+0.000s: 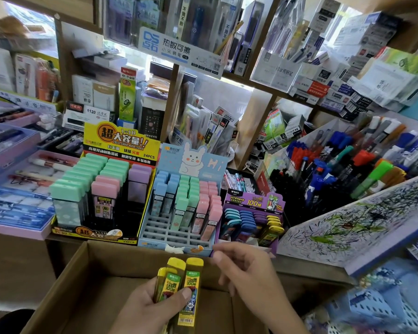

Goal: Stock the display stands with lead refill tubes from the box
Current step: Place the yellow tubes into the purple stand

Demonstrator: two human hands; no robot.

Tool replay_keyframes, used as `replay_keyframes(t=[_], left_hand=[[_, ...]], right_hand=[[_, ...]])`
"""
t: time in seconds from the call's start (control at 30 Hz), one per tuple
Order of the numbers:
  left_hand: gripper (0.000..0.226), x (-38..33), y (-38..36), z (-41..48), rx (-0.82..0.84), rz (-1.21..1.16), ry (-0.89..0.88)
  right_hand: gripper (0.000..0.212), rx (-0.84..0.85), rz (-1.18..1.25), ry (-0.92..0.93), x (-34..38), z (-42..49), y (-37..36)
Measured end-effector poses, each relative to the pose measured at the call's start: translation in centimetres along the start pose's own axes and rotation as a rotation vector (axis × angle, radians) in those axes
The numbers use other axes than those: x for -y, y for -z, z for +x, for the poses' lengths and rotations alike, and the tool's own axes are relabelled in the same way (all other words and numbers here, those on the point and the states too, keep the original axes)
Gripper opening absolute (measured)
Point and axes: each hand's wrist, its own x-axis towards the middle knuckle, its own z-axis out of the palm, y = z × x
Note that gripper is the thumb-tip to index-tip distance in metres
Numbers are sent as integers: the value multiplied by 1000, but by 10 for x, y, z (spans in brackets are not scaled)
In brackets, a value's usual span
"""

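My left hand (152,307) grips three yellow lead refill tubes (179,283), fanned upright over the open cardboard box (82,273). My right hand (246,273) hovers just right of the tubes with loosely curled fingers and holds nothing. Behind the box stand three displays. The purple stand (252,201) on the right holds teal, blue, purple and yellow tubes. The light-blue rabbit stand (179,227) in the middle has bare slots at its front. The yellow stand (121,145) on the left holds green, pink and purple cases.
A scribbled test pad (360,220) slopes at the right, with marker bins (348,165) behind it. A blue plastic basket (384,309) sits at the lower right. Purple pen trays (17,189) lie left. Shelves of boxed stationery (323,68) rise behind.
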Motion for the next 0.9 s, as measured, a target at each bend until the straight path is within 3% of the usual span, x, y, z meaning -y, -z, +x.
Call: replay_keyframes(t=[0.13,0.27,0.5,0.7,0.9], left_hand=[[32,-4,0,-4,38,-11,-14],[35,-3,-1,-6,48,-11,-18],[21,2,-4,-1,-51,-22,8],[29,2,0,-6,-105,-130,80],[31,-4,-1,-5,-103,-185,134]], right_hand=[[22,128,107,-97,1,1,-15],[26,145,142,-138,0,1,-19],[27,136,205,-157,3,1,-11],[11,31,238,-98,8,-3,19],[14,-160,155,12,11,-2,66]])
